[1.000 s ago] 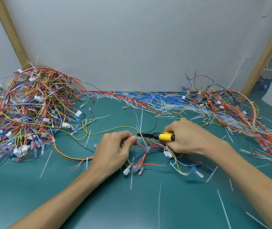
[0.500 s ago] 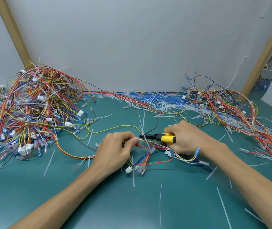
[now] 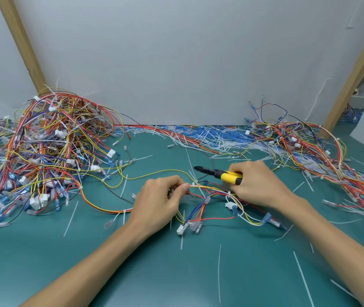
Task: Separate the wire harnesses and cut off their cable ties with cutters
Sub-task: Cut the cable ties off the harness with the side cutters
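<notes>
Your harness [image 3: 212,196] of red, yellow, blue and white wires lies mid-bench, one end pinched in your left hand [image 3: 161,200]. Your right hand [image 3: 258,185] grips the yellow-handled cutters [image 3: 220,173], black nose pointing left just above the wires. A tall tangled pile [image 3: 50,151] fills the bench's left edge, a flatter pile [image 3: 309,147] trails along the right, and cut ties [image 3: 209,138] litter the back edge.

Place: workshop bench, wire-harness work in full swing.
Surface: green work mat [image 3: 43,262], littered with cut cable ties [image 3: 219,273].
Nine o'clock: tangled harness heap [image 3: 50,151], piled high.
Two o'clock: second heap [image 3: 309,147].
Twelve o'clock: plain white partition [image 3: 187,63], wooden posts [image 3: 21,41].
Centre: yellow-handled cutters [image 3: 229,175].
</notes>
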Demonstrator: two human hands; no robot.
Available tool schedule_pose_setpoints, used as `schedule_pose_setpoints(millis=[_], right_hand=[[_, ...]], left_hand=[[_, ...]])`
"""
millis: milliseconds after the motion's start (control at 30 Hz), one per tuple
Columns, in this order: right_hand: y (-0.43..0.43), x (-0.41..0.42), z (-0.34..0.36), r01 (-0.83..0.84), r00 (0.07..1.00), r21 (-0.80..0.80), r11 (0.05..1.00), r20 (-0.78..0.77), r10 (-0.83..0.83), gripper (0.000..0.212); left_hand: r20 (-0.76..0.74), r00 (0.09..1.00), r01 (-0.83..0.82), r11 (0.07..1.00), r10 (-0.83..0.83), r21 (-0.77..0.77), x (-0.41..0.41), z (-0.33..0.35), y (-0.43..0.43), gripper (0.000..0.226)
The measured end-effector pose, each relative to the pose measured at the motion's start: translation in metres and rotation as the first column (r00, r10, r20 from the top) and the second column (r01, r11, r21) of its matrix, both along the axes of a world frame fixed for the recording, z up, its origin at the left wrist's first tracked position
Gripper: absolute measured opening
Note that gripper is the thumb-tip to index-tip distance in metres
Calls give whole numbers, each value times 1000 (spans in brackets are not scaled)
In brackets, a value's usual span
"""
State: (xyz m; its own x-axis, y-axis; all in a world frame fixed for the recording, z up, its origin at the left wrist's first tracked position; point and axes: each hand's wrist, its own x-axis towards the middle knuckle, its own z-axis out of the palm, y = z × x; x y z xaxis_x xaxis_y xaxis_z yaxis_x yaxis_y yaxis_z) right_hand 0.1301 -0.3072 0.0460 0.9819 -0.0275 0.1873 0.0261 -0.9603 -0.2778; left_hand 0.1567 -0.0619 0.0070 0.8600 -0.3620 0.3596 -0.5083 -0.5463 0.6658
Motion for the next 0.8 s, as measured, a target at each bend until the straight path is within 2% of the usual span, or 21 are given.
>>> schedule_pose_setpoints(millis=[100,167,200,267,433,533,600,667,733,800], right_hand=[[4,-12,-1,28,993,330,944,96,-63,24],[10,-24,-4,-3,998,525,851,58,-32,25],[12,-30,-8,-21,999,566,824,39,-2,24],[15,-38,-15,-43,999,593,804,37,27,20],[19,-40,-22,-43,994,578,815,105,-21,18],[19,-40,-24,-13,991,566,824,114,-62,17],[19,-41,-24,0,989,565,825,123,-84,16],[20,-41,-25,8,986,572,820,133,-102,16],[20,-41,-24,8,983,591,807,143,-114,16],[20,-42,-24,1,979,603,798,163,-125,18]], left_hand=[[13,1000,6,1000,-6,-12,-2,2,0,22],[29,1000,-5,1000,6,-29,-3,3,-1,21],[36,999,-11,999,12,-39,-3,3,-1,21],[47,999,-15,999,17,-48,-5,3,-1,20],[112,993,-19,999,23,-40,-7,4,-2,16],[280,959,-31,999,35,-20,-12,5,-4,3],[387,918,-87,996,80,0,-15,6,-5,14],[453,887,-87,996,91,-29,-19,10,-7,12],[462,885,-31,999,48,-44,-23,12,-8,5],[416,909,27,1000,-21,-9,-27,11,-11,8]])
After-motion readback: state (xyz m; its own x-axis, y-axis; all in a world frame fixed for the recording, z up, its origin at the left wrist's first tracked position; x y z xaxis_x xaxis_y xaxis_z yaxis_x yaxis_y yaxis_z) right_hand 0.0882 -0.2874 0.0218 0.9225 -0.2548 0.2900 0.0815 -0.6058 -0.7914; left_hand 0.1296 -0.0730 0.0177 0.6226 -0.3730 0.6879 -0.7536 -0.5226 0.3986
